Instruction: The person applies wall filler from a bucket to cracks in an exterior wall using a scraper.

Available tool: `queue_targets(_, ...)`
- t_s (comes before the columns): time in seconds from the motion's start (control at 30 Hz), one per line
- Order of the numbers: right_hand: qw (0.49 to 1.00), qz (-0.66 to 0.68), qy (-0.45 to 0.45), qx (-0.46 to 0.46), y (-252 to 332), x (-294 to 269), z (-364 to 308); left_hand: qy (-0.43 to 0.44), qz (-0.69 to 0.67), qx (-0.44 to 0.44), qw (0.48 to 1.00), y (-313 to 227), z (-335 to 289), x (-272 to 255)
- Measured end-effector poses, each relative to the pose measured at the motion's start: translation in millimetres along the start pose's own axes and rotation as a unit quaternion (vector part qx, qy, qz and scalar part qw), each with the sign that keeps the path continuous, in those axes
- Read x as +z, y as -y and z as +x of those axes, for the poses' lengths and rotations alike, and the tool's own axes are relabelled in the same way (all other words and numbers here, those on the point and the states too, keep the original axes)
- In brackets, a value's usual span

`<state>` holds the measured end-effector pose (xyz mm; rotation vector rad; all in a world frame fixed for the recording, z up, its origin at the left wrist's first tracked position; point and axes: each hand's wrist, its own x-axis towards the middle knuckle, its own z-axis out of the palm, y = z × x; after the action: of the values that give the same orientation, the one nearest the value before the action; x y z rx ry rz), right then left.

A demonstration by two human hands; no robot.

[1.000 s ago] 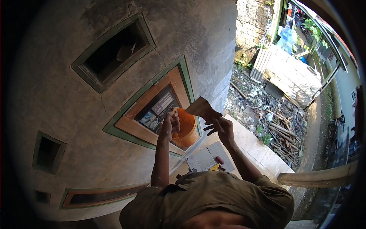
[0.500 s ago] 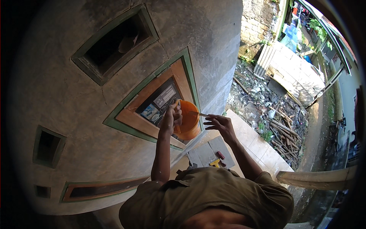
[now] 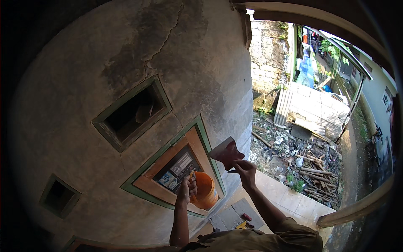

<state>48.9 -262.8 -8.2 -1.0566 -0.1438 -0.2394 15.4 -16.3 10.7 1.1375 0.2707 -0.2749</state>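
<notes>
My left hand is closed on the rim side of an orange bucket, which hangs tilted in front of a wood-and-green framed window. The bucket's mouth faces up toward me; what lies deep inside is hard to make out. In my right hand is a wide putty knife with a dark red handle part, gripped at its lower end. Its broad grey blade points up and left, close to the grey plastered wall and apart from the bucket.
A long crack and dark patches mark the wall. Vent openings sit left of the window frame. Below me, a grey board bears a red-handled tool and a yellow one. Rubble and a wood pile lie beyond the tiled ledge.
My right hand has raised the putty knife out of the bucket's mouth toward the wall, and its broad blade now shows. The view has tilted upward; my left hand still holds the bucket.
</notes>
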Motion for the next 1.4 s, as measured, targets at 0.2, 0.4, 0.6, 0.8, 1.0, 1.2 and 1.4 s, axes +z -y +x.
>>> queue_targets(0.2, 0.952, -0.196, 0.049, -0.231, 136.4, 75.8, 135.5, -0.009, 0.002, 0.013, 1.000, -0.7, 1.5, -7.6)
queue_targets(0.4, 0.909, 0.007, 0.223, -0.352, 256.4, 168.4, 279.9, -0.001, -0.025, 0.027, 0.999, -5.9, -7.1, -12.6)
queue_targets(0.6, 0.879, 0.006, 0.253, -0.404, 303.7, 226.8, 376.5, -0.019, -0.026, 0.033, 0.999, -8.0, -11.9, -24.0)
queue_targets(0.8, 0.830, -0.179, -0.009, -0.528, 303.9, 253.7, 440.5, -0.022, -0.030, 0.028, 0.999, -16.5, -1.1, -28.1)
queue_targets(1.0, 0.914, -0.227, -0.057, -0.330, 314.4, 251.7, 419.4, -0.014, -0.028, 0.040, 0.999, -23.3, 11.7, -26.4)
queue_targets(1.2, 0.882, -0.315, -0.131, -0.324, 302.1, 241.4, 420.9, -0.039, -0.031, 0.045, 0.998, -21.7, 17.0, -25.5)
queue_targets(1.4, 0.898, -0.180, 0.010, -0.402, 302.6, 211.0, 416.1, -0.043, -0.040, 0.034, 0.998, -22.7, 10.1, -25.5)
